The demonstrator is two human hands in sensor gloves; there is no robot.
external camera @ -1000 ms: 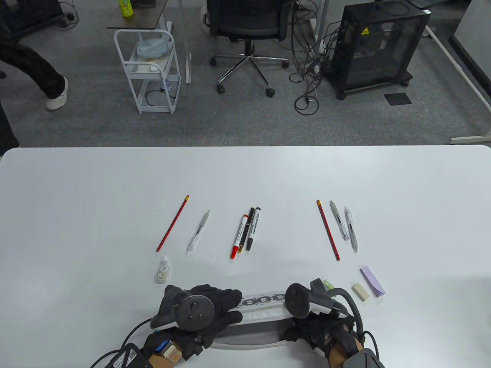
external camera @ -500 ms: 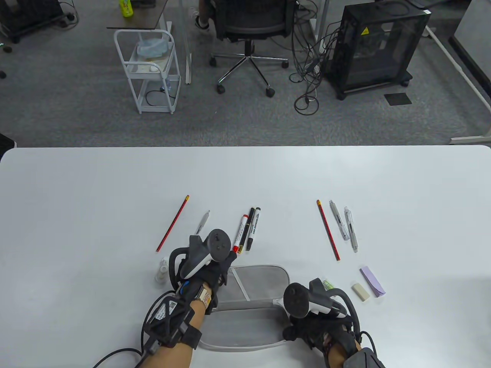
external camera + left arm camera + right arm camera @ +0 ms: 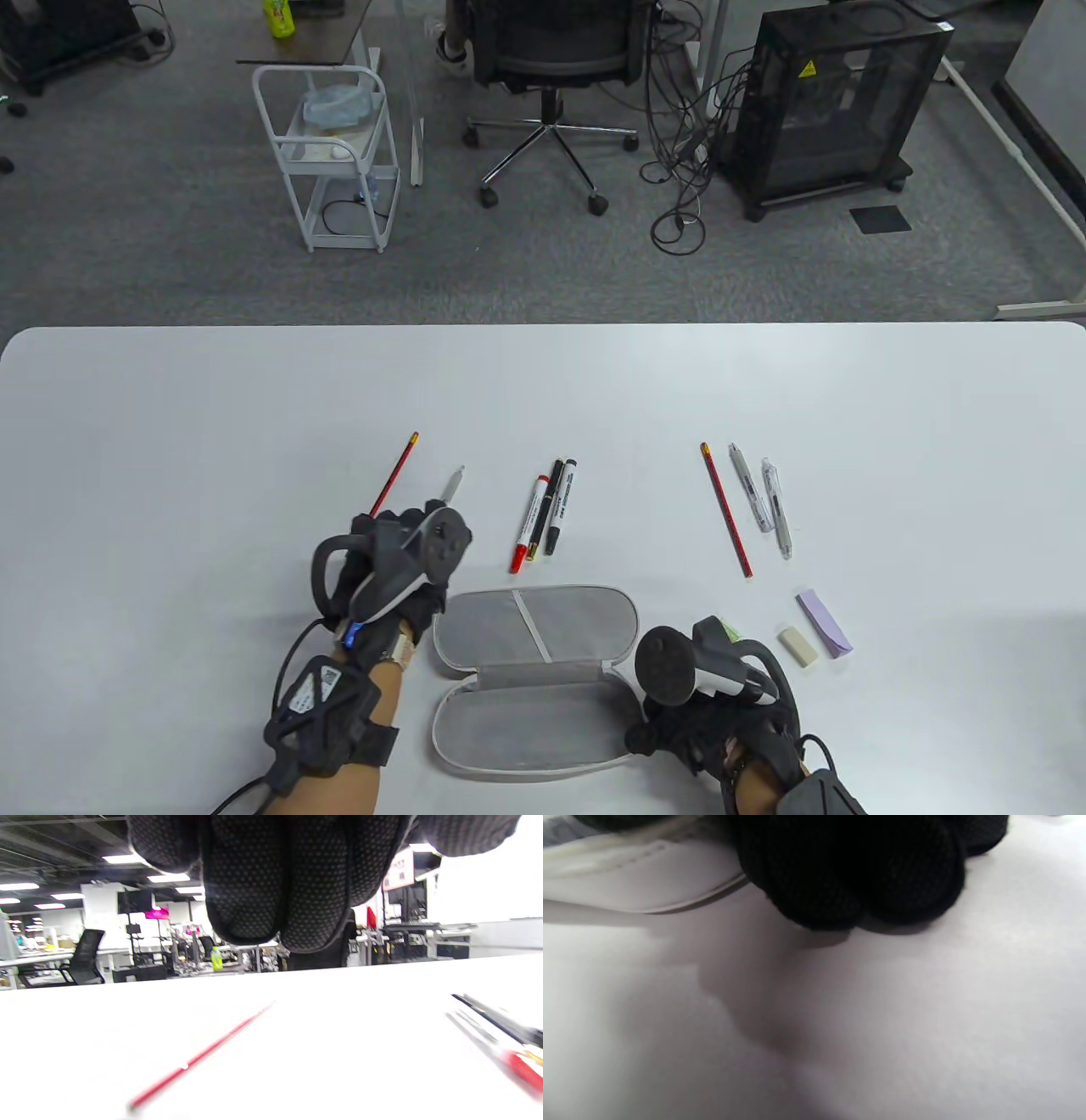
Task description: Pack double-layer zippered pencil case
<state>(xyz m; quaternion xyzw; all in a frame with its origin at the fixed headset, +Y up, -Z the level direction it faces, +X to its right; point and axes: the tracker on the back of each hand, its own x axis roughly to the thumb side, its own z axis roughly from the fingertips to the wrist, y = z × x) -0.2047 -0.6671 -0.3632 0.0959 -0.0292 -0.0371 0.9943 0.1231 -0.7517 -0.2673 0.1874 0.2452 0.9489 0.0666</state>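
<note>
The grey pencil case (image 3: 534,679) lies opened flat near the table's front edge, its lid half (image 3: 543,624) away from me with a white strap across it. My left hand (image 3: 403,526) hovers left of the lid, over the lower part of a white pen (image 3: 456,482). In the left wrist view its fingers (image 3: 280,899) hang together with nothing between them. My right hand (image 3: 674,734) sits at the case's right end. Its curled fingers (image 3: 857,878) rest on the table against the case rim (image 3: 649,870).
A red pencil (image 3: 399,467) lies left of the white pen, and three markers (image 3: 543,518) lie right of it. Further right are another red pencil (image 3: 726,509), two pens (image 3: 764,501), an eraser (image 3: 797,645) and a purple pad (image 3: 825,622).
My left hand swung the lid open, let it go, then moved up and left over the white pen. The case now lies flat. My right hand stayed at the case's right end.
</note>
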